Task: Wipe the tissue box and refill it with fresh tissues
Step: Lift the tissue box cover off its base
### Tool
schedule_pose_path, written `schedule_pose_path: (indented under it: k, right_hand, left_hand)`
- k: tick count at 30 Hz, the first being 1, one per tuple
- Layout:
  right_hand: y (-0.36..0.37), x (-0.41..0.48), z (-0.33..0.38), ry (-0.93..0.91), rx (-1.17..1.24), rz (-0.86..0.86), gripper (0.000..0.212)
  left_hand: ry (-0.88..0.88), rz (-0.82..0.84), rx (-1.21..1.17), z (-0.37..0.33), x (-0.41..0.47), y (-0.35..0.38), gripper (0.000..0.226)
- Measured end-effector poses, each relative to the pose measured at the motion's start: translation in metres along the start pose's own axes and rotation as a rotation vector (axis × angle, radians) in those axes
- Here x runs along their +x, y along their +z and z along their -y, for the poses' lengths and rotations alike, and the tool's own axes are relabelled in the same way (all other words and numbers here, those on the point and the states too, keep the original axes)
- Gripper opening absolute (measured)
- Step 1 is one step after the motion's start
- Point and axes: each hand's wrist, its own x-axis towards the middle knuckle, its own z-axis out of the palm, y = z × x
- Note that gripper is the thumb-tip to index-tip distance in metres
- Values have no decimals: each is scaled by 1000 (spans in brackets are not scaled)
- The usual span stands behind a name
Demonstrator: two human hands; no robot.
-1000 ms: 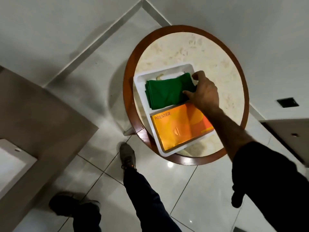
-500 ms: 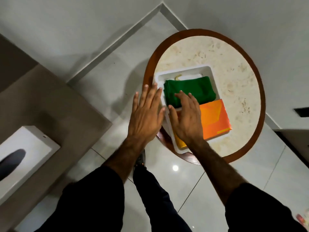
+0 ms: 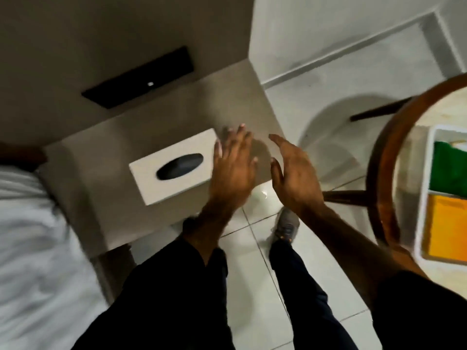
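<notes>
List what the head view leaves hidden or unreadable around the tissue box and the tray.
- Tissue box: the dark slot shows nothing inside; whether any tissues remain cannot be told.
- Left hand: it overlaps the box's right end; contact is unclear through motion blur.
- White tray: cut off by the right edge, so the green cloth and orange pack show only partly; no print is readable.

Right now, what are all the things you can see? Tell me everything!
tissue box: one, white with a dark oval slot, on the grey ledge
ledge: one, grey, by the wall
black panel: one, on the wall above the ledge
bedding: white, far left
round table: one, brown rim, right
tray: one, white, on the table
cloth: one, green, in the tray
pack: one, orange, in the tray
left hand: open, at the box's right end
right hand: open, empty
</notes>
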Motion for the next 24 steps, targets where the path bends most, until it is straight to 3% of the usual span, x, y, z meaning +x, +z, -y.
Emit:
schedule_pose_path:
  k: [4,8,12,16,20,24]
  right_hand:
    - [62,49,55,-62,53,130,48]
    - [112,90,79,222,-26,294,55]
    - [125,117,72,340,-102,222,55]
    - [130,122,52,487,-206,358,54]
    - [130,116,35,589,8,323,63]
    - [128,113,35,602,46,328,65]
  left_hand:
    - [-343,-80,-63,121,-29,-30,60]
    - [-646,-147,-197,212,-64,-42,65]
    - [-999,53,-527,250,-81,-26,67]
    - [-988,108,-699,247,-81,-7,50]
    - [-1066,-48,-763,237,-82,2,35]
    - [-1066,-92,-773,238,-83,3,43]
